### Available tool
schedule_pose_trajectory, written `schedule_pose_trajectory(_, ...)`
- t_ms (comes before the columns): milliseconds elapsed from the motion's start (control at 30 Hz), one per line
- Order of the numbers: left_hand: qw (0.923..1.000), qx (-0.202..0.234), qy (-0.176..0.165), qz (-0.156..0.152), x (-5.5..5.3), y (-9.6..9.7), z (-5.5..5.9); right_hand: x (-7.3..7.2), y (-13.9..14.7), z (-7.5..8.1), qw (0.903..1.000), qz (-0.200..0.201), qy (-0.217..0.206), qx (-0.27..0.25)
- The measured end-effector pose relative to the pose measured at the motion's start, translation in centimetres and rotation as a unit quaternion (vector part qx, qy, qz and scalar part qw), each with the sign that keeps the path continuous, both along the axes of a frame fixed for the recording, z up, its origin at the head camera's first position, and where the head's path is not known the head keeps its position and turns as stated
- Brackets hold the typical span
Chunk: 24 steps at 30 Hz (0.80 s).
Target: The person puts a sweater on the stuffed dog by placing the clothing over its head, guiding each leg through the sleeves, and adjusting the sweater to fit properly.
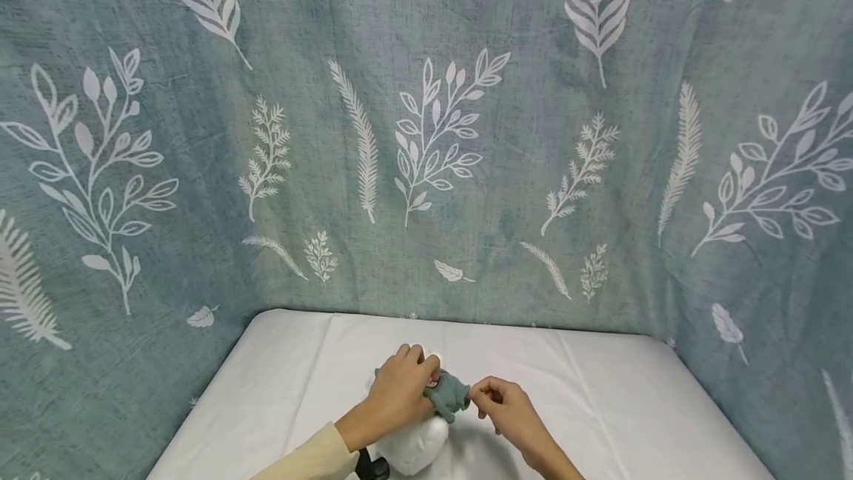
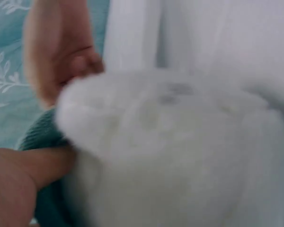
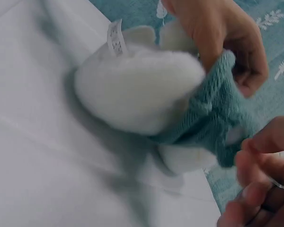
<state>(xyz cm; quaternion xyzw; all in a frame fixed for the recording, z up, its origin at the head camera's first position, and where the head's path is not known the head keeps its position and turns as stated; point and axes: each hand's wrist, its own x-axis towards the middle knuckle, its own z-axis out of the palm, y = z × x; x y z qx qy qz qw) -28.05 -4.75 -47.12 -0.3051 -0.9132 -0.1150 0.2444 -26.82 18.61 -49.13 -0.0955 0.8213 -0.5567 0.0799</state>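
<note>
A white plush toy [image 1: 415,447] lies on the white surface, wearing a small teal knitted sweater [image 1: 448,394]. My left hand [image 1: 402,391] grips the toy and sweater from above; in the left wrist view its thumb [image 2: 47,165] presses where the knit meets the white fur. On the right, my right hand [image 1: 509,415] has thumb and forefinger pinched at the sweater's outer end. The right wrist view shows those fingertips [image 3: 248,149] at the knit's edge, beside a pale bit showing through the opening. Part of the toy is hidden under my left hand.
A white covered table [image 1: 600,391] spreads around the toy, its far edge meeting a blue-green curtain [image 1: 480,265] with white leaf prints. Curtain also stands at both sides. A white printed tag [image 3: 116,39] sticks out from the toy. A black wrist device [image 1: 372,465] shows by the left sleeve.
</note>
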Motion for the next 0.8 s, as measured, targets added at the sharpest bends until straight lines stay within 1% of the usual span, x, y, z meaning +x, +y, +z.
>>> schedule_pose_trajectory(67, 0.9992, 0.001, -0.032, -0.022, 0.0, -0.4, 0.3, 0.0, 0.3, -0.4, 0.9999, -0.001, 0.002, 0.015)
schedule_pose_trajectory(133, 0.9955, 0.006, -0.087, -0.038, -0.1, -0.8, 0.8, 0.0, 0.3, -0.6, 0.9995, 0.004, 0.013, 0.028)
schedule_pose_trajectory(233, 0.9841, 0.026, -0.166, -0.059, -0.6, -1.0, 1.3, -0.2, 0.1, -0.7, 0.9982, -0.007, 0.047, 0.036)
schedule_pose_trajectory(300, 0.9764, 0.045, -0.201, -0.065, -0.9, -1.1, 1.5, -0.3, -0.1, -0.6, 0.9968, -0.02, 0.067, 0.037)
schedule_pose_trajectory(333, 0.975, 0.049, -0.206, -0.068, -1.1, -1.1, 1.5, -0.4, -0.3, -0.5, 0.9962, -0.025, 0.074, 0.039)
schedule_pose_trajectory(400, 0.9749, 0.053, -0.205, -0.07, -1.4, -1.1, 1.5, -0.5, -0.5, -0.4, 0.9958, -0.024, 0.079, 0.04)
schedule_pose_trajectory(567, 0.9776, 0.059, -0.189, -0.071, -1.7, -1.0, 1.4, -0.8, -0.7, -0.3, 0.9942, 0.006, 0.094, 0.052)
schedule_pose_trajectory(667, 0.9779, 0.062, -0.187, -0.071, -1.7, -1.0, 1.5, -0.9, -0.9, -0.2, 0.9923, 0.014, 0.106, 0.061)
schedule_pose_trajectory(800, 0.979, 0.057, -0.181, -0.073, -1.7, -1.2, 1.4, -0.9, -1.1, -0.3, 0.9931, 0.023, 0.094, 0.067)
